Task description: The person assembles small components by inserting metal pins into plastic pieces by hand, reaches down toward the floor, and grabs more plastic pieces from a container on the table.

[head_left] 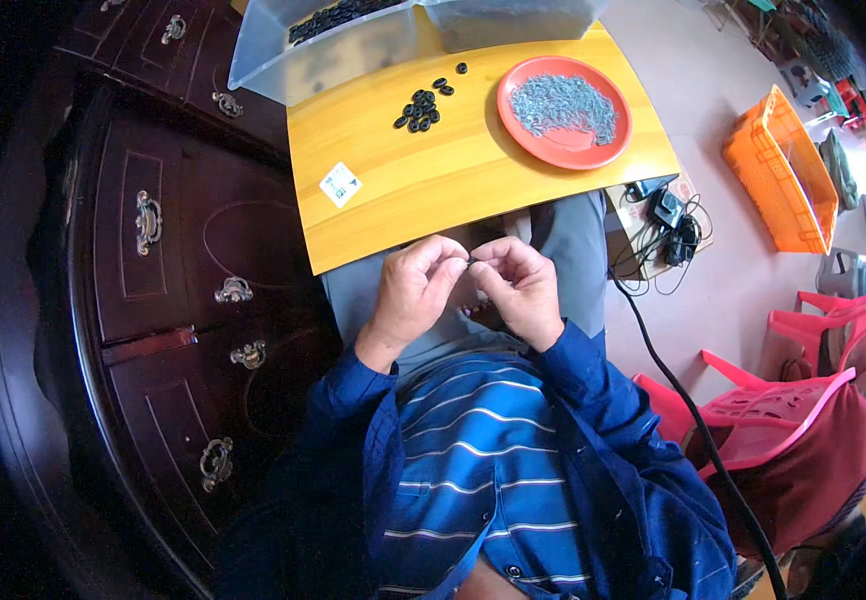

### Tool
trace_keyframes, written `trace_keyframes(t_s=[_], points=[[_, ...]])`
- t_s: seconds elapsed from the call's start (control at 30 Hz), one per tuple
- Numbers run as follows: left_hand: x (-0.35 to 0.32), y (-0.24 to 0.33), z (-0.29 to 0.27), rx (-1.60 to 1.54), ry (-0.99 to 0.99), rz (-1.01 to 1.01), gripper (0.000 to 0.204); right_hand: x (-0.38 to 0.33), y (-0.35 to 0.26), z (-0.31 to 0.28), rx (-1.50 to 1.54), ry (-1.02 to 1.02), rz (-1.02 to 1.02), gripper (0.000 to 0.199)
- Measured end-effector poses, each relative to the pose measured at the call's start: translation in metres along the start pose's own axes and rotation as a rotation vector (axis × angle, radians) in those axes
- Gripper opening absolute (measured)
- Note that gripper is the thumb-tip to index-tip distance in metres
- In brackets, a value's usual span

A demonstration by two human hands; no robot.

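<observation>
My left hand (pixel 417 285) and my right hand (pixel 519 288) meet above my lap, just off the near edge of the yellow table (pixel 413 215). Thumb and forefinger of each are pinched together, tip to tip. Between them sits a small dark piece (pixel 471 262), mostly hidden by the fingertips; its kind cannot be made out. On the table ahead lies a loose pile of small black oval rings (pixel 420 108), with a few strays to its right. A red plate (pixel 568 152) to the right holds many small silvery metal pieces (pixel 565 105).
Translucent plastic bins (pixel 353 55) stand at the table's far edge, the left one holding black pieces. A white label card (pixel 340 185) lies at the left. Dark wooden drawers (pixel 183 240) rise on my left. Rightward are black cables (pixel 681 235), an orange crate (pixel 778 180) and pink chairs (pixel 773 410).
</observation>
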State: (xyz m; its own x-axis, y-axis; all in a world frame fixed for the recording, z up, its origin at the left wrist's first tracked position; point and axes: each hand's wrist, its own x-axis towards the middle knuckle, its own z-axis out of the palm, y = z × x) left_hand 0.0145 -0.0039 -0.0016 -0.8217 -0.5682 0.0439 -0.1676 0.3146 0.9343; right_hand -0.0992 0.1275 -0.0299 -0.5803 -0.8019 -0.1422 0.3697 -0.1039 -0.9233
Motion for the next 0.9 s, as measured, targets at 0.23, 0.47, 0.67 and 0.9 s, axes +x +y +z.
trace_keyframes(t_s=[0.23, 0.47, 0.67, 0.9], points=[[0.001, -0.001, 0.005, -0.005, -0.012, -0.060, 0.006, 0.000, 0.003, 0.000, -0.055, 0.026, 0.006, 0.007], [0.020, 0.002, -0.002, -0.210, -0.091, -0.091, 0.019, 0.005, -0.005, -0.007, 0.287, 0.021, 0.052, 0.013], [0.087, -0.008, -0.027, 0.199, 0.047, 0.006, 0.040, 0.007, 0.004, -0.033, 0.292, 0.117, 0.017, 0.014], [0.143, -0.049, -0.034, 0.752, 0.144, 0.149, 0.037, 0.004, 0.004, -0.041, 0.320, 0.151, 0.048, 0.015]])
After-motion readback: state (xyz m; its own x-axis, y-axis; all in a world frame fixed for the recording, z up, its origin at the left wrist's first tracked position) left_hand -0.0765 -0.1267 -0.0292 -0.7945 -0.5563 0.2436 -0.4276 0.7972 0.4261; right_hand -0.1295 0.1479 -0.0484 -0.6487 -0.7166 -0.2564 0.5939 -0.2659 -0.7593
